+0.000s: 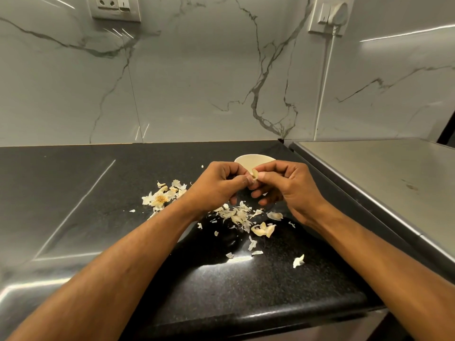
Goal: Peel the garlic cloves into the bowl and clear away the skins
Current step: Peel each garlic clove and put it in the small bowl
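Pinching one garlic clove (255,174) between us, our left hand (218,183) and right hand (286,185) curl their fingers on it just near of the white bowl (251,161). Papery skins (236,216) litter the black bench (98,193) below, near our wrists.
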Available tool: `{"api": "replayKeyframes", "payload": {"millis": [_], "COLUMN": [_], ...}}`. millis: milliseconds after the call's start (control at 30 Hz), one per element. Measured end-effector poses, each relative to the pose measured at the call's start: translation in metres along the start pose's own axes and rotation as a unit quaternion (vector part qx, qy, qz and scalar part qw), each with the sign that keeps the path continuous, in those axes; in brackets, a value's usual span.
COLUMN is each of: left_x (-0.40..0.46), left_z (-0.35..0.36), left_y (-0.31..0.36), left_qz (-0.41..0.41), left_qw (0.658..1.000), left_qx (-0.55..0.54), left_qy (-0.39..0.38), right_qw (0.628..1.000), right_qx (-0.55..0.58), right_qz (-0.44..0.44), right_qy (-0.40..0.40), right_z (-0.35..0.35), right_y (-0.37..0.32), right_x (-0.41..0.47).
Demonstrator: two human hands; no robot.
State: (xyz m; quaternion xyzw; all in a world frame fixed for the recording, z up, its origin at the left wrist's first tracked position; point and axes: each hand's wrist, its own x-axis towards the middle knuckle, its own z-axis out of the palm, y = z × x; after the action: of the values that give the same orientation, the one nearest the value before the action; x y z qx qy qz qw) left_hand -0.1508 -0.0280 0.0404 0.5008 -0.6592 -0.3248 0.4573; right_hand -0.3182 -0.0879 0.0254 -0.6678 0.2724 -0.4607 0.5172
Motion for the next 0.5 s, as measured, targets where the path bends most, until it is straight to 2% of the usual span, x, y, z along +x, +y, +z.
{"api": "replayKeyframes", "payload": {"millis": [133,300,367,500], "left_x": [0.002,0.010,0.011,0.009], "left_z": [-0.002,-0.012,-0.016,-0.017], "left_y": [-0.004,-0.019,-0.021,-0.019], "left_qz": [0.013,0.021,0.024,0.065], "left_qw": [0.999,0.969,0.968,0.980], "left_qx": [0.039,0.245,0.245,0.180], "left_qy": [-0.015,0.022,0.044,0.056], "right_qw": [0.999,0.999,0.999,1.000], "right_qx": [0.045,0.043,0.026,-0.023], "right_qz": [0.011,0.014,0.014,0.014], "right_qy": [0.025,0.018,0.012,-0.008], "right_z": [-0.002,-0.003,-0.003,-0.003], "right_y": [-0.003,-0.003,-0.001,0.002], "right_x": [0.001,0.001,0.001,0.001]}}
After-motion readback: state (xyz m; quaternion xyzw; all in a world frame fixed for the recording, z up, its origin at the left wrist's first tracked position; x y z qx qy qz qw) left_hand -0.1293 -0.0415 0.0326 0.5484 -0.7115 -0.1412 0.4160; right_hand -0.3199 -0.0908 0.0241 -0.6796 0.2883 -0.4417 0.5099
